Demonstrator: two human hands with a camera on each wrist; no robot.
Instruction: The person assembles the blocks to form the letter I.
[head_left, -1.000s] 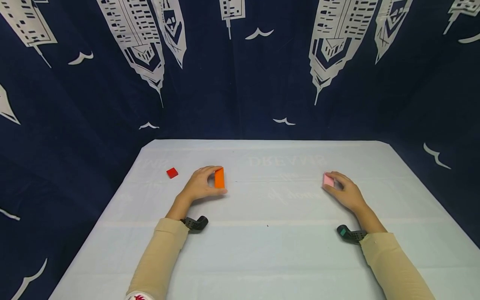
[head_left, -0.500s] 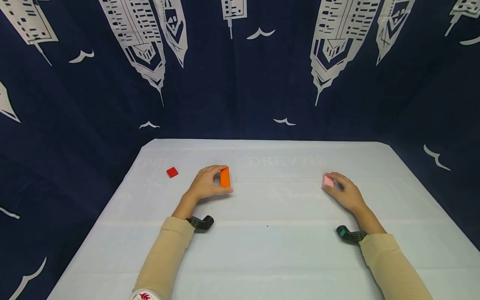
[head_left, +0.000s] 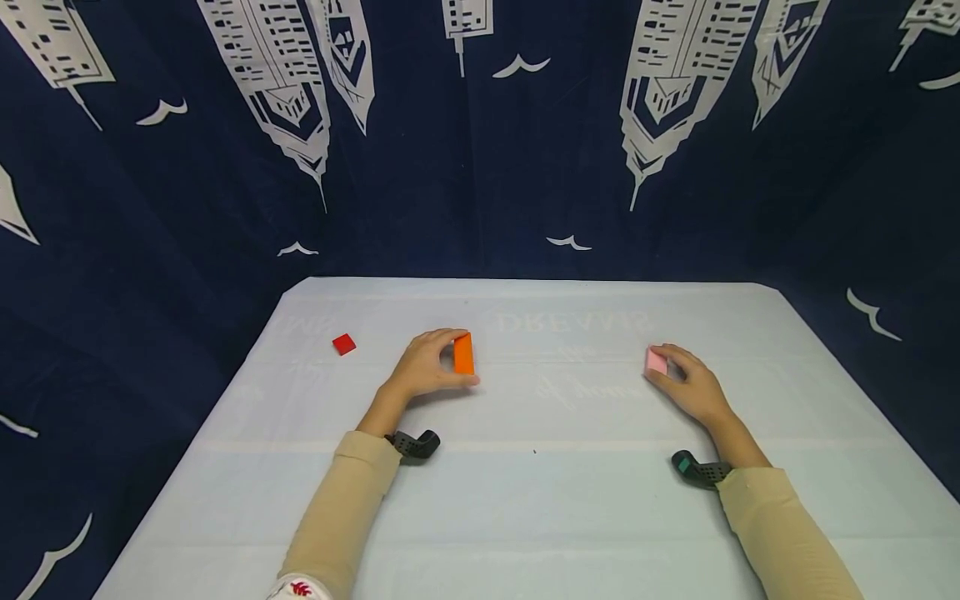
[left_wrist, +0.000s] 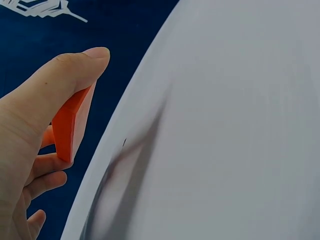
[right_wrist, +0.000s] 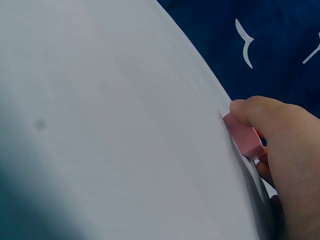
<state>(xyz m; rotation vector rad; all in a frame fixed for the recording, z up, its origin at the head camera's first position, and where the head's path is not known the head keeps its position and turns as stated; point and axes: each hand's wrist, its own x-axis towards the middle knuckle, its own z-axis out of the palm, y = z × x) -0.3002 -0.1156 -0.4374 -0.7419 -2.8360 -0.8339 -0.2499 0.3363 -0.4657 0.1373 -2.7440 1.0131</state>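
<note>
Red square piece (head_left: 344,344) is just lying toward the back left of the white tabletop (head_left: 540,517), then the left hand (head_left: 427,367), pinching an orange block (head_left: 464,354) thumb-to-fingers. Well apart, the pink block (head_left: 656,361)'s grasped by the right hand (head_left: 696,390), navy printed curtain (head_left: 480,183) behind everything.

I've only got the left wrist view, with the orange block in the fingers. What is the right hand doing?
Observer: The right hand is holding a pink block.
Operator: Is there another piece that neither hand holds?
Observer: Yes, a red piece lies on the table, to the left of the left hand.
Operator: Are the two held blocks touching?
Observer: No, they are well apart, the orange block to the left of the pink one.
</note>
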